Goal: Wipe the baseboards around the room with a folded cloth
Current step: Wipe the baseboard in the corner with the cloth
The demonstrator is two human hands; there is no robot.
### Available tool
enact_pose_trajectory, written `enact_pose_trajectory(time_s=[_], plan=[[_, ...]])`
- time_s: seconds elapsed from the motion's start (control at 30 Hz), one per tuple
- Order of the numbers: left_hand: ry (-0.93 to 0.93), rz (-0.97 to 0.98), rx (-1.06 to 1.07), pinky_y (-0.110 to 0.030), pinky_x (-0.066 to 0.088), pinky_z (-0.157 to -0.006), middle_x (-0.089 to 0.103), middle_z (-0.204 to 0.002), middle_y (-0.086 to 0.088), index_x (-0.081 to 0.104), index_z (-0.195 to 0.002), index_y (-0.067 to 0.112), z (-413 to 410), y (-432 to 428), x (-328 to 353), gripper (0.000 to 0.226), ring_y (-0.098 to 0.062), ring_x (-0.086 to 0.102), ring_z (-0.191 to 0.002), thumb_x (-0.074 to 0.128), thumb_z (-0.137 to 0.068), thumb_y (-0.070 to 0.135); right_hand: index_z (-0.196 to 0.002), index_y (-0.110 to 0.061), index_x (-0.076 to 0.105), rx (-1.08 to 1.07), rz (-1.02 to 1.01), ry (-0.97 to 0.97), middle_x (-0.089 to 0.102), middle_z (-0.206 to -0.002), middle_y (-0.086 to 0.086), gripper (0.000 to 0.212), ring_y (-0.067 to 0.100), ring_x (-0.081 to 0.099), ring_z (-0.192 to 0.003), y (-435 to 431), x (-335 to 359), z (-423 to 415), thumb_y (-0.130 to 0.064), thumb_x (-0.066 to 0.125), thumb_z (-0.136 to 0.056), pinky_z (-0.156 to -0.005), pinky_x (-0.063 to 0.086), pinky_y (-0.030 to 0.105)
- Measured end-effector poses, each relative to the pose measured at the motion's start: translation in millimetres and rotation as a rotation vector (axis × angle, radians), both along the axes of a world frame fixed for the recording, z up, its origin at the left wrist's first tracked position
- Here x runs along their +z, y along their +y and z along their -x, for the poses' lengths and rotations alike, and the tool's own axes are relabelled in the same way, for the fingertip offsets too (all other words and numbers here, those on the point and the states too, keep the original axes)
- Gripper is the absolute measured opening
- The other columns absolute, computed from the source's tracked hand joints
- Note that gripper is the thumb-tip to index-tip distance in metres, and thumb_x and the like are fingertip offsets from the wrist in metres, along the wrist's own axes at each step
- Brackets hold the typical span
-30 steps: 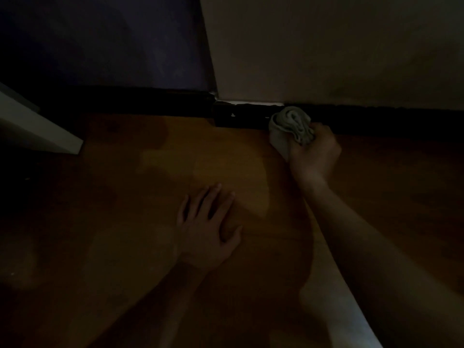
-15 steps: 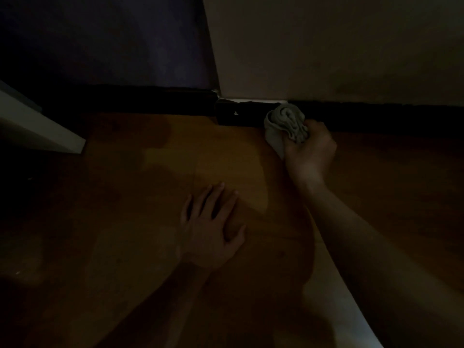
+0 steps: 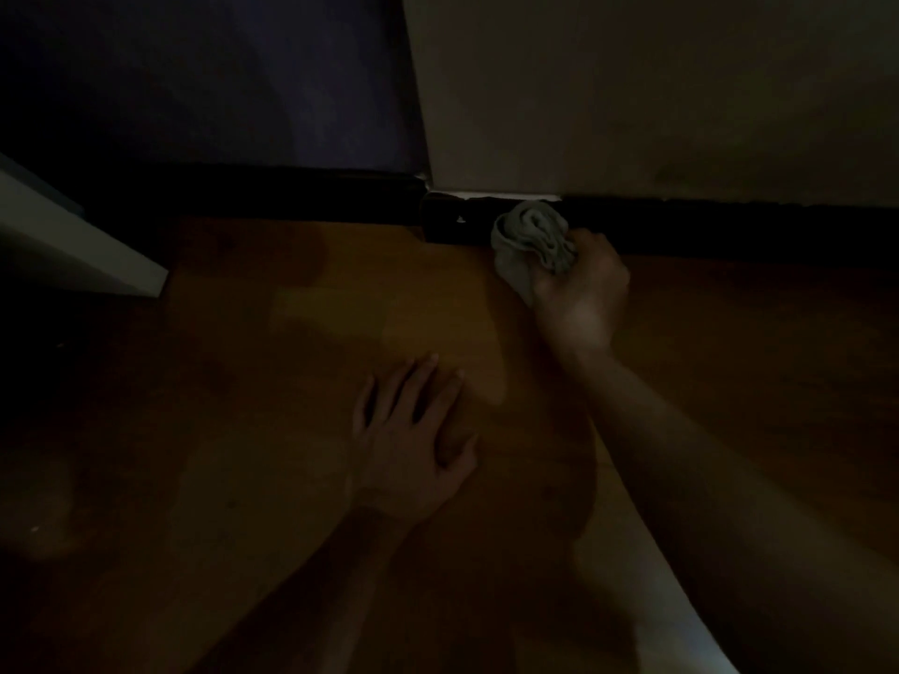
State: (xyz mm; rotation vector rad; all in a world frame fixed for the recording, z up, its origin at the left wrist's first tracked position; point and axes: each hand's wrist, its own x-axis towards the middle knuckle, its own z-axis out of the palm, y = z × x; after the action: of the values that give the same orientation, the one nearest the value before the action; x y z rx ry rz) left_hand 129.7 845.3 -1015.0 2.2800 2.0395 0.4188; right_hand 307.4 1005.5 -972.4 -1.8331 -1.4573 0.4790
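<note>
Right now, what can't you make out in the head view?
Head view:
Black baseboard strip: dirt level, lost in dim light.
Bunched grey cloth: its contact face, hidden behind its own folds.
Right hand: fingertips, tucked behind the cloth.
Pale slanted panel: cut off by left edge.

The left hand [image 3: 413, 430] lies flat, palm down, fingers spread. The right hand [image 3: 581, 289] reaches ahead of it, arm outstretched, fingers curled tight.

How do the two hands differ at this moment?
The left hand lies flat, fingers spread, on the wooden floor; the right hand is curled round the grey cloth. The left hand sits well back from the wall; the right hand is up at the dark baseboard. Both are bare.
</note>
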Motion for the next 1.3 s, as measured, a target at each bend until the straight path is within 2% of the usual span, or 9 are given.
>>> enact_pose_trajectory(time_s=[0.23, 0.4, 0.6, 0.7, 0.83, 0.97, 1.1, 1.23, 1.3], plan=[[-0.006, -0.005, -0.009, -0.057, 0.024, -0.116, 0.04, -0.157, 0.002, 0.049, -0.146, 0.035, 0, 1, 1, 0.068, -0.023, 0.034, -0.148, 0.058, -0.083, 0.058, -0.097, -0.006, 0.068, -0.295, -0.036, -0.013, 0.067, -0.099, 0.016, 0.029, 0.034, 0.062, -0.091, -9, -1, -64, -0.029, 0.061, -0.081, -0.071, 0.043, 0.033], [-0.018, -0.009, 0.008, -0.06, 0.03, -0.112, 0.048, -0.152, -0.002, 0.057, -0.141, 0.032, -5, 2, 6, 0.065, -0.028, 0.042, -0.142, 0.058, -0.081, 0.056, -0.096, -0.006, 0.068, -0.129, -0.016, -0.026, 0.065, -0.1, 0.015, 0.02, 0.03, 0.061, -0.09, -8, 3, -50, -0.02, 0.067, -0.081, -0.066, 0.035, 0.024], [-0.106, 0.027, -0.068, -0.056, 0.027, -0.116, 0.048, -0.153, 0.001, 0.058, -0.141, 0.032, -45, 25, 16, 0.06, -0.025, 0.045, -0.14, 0.056, -0.086, 0.056, -0.096, -0.006, 0.068, -0.232, -0.04, -0.024, 0.065, -0.1, 0.014, 0.021, 0.03, 0.061, -0.09, -9, 2, -57, -0.021, 0.066, -0.081, -0.066, 0.031, 0.023], [-0.092, 0.023, -0.073, -0.055, 0.026, -0.117, 0.047, -0.153, 0.003, 0.059, -0.14, 0.034, -50, 28, 13, 0.058, -0.022, 0.041, -0.143, 0.054, -0.086, 0.057, -0.094, -0.005, 0.067, -0.168, -0.038, -0.032, 0.065, -0.099, 0.014, 0.02, 0.028, 0.061, -0.09, -8, 1, -57, -0.02, 0.067, -0.081, -0.066, 0.033, 0.024], [-0.084, 0.029, -0.072, -0.054, 0.023, -0.118, 0.045, -0.155, 0.005, 0.056, -0.141, 0.036, -47, 26, 7, 0.059, -0.02, 0.038, -0.145, 0.059, -0.086, 0.056, -0.097, -0.006, 0.067, -0.288, -0.049, 0.01, 0.064, -0.1, 0.014, 0.022, 0.028, 0.061, -0.09, -12, 2, -70, -0.022, 0.067, -0.082, -0.066, 0.032, 0.022], [-0.056, 0.037, -0.079, -0.054, 0.023, -0.118, 0.043, -0.156, 0.005, 0.053, -0.143, 0.037, -46, 28, 2, 0.061, -0.02, 0.035, -0.146, 0.057, -0.086, 0.058, -0.093, -0.006, 0.067, -0.165, -0.02, -0.039, 0.064, -0.099, 0.013, 0.019, 0.028, 0.06, -0.089, -10, 3, -64, -0.018, 0.066, -0.079, -0.065, 0.035, 0.026], [-0.044, 0.018, -0.077, -0.054, 0.022, -0.118, 0.042, -0.157, 0.006, 0.053, -0.143, 0.038, -46, 27, 0, 0.061, -0.019, 0.035, -0.146, 0.054, -0.086, 0.06, -0.095, -0.007, 0.067, -0.248, -0.03, -0.039, 0.064, -0.1, 0.013, 0.02, 0.029, 0.06, -0.091, -11, 4, -65, -0.02, 0.065, -0.081, -0.066, 0.03, 0.023], [-0.038, 0.016, -0.072, -0.053, 0.023, -0.118, 0.043, -0.156, 0.006, 0.053, -0.143, 0.039, -46, 27, 0, 0.06, -0.02, 0.036, -0.146, 0.054, -0.086, 0.058, -0.095, -0.008, 0.067, -0.059, 0.014, -0.035, 0.063, -0.101, 0.012, 0.018, 0.027, 0.06, -0.091, -7, 6, -40, -0.022, 0.066, -0.084, -0.067, 0.044, 0.03], [-0.038, 0.017, -0.072, -0.052, 0.022, -0.118, 0.042, -0.156, 0.006, 0.052, -0.143, 0.039, -46, 27, 0, 0.061, -0.02, 0.035, -0.146, 0.053, -0.086, 0.059, -0.096, -0.009, 0.067, -0.044, 0.016, -0.047, 0.063, -0.101, 0.011, 0.018, 0.027, 0.061, -0.09, -4, 6, -40, -0.022, 0.066, -0.083, -0.067, 0.045, 0.03]])
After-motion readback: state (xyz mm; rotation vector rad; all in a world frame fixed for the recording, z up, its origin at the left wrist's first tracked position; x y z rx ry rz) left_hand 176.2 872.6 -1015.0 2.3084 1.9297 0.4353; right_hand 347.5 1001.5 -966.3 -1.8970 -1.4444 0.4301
